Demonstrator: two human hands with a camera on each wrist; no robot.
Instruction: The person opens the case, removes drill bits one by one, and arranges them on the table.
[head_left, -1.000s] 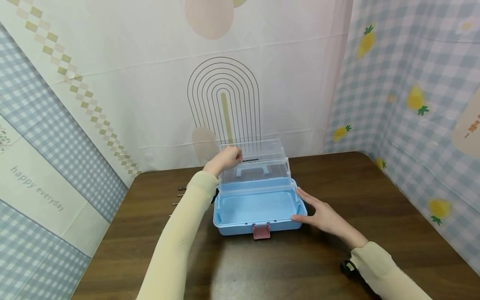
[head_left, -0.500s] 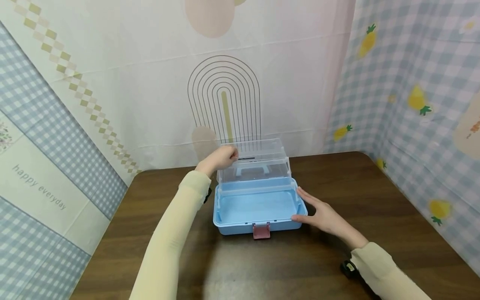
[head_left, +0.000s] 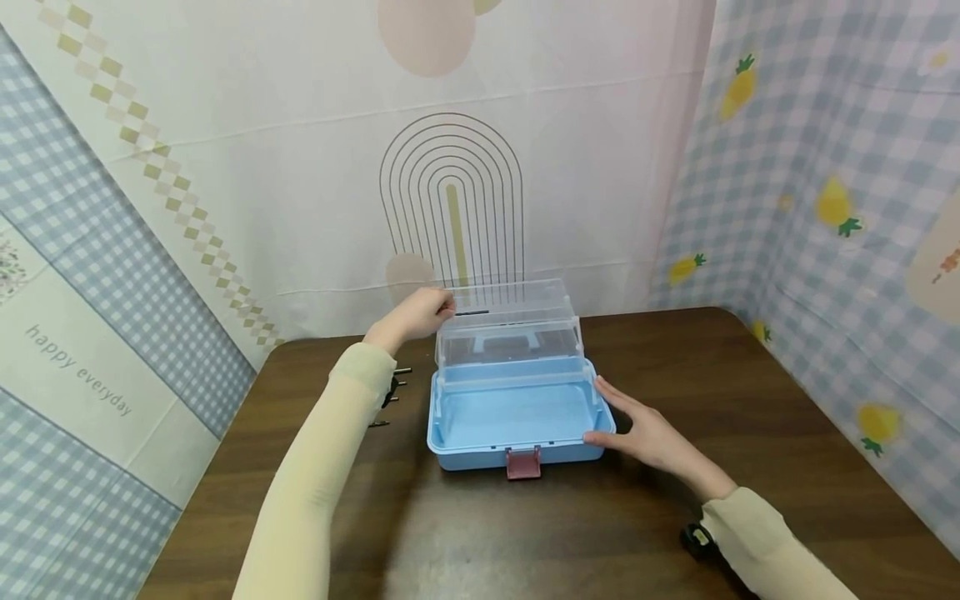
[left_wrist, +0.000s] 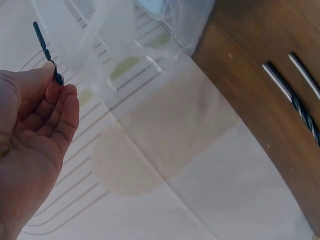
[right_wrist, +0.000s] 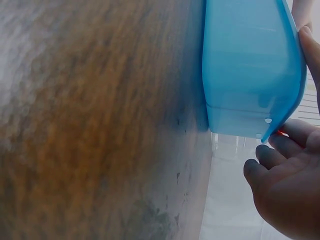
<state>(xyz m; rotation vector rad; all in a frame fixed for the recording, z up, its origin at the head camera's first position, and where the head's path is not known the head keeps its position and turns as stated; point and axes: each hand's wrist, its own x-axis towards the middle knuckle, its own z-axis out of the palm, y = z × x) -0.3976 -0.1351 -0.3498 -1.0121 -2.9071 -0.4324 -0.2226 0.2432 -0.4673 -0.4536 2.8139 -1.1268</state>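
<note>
A light blue toolbox (head_left: 517,417) stands open on the table, its clear tiers (head_left: 517,337) raised at the back. Beside the upper clear part, at its left edge, my left hand (head_left: 412,317) pinches a thin dark drill bit (head_left: 472,312). The left wrist view shows that bit's spiral flutes between thumb and curled fingers, its free end pointing away. My right hand (head_left: 637,425) holds the toolbox's right end, thumb at the front rim and forefinger farther back. From the right wrist view, the other fingers hang loosely under the rim.
Several drill bits (head_left: 402,371) lie left of the toolbox, partly behind the left forearm; two bits (left_wrist: 295,102) show in the left wrist view. A reddish latch (head_left: 522,463) hangs down at the toolbox's front. Patterned cloth (head_left: 337,167) backs the table (head_left: 675,350).
My left hand has moved left with the drill bit, from over the raised clear part to its left edge. The right hand and the toolbox have stayed put.
</note>
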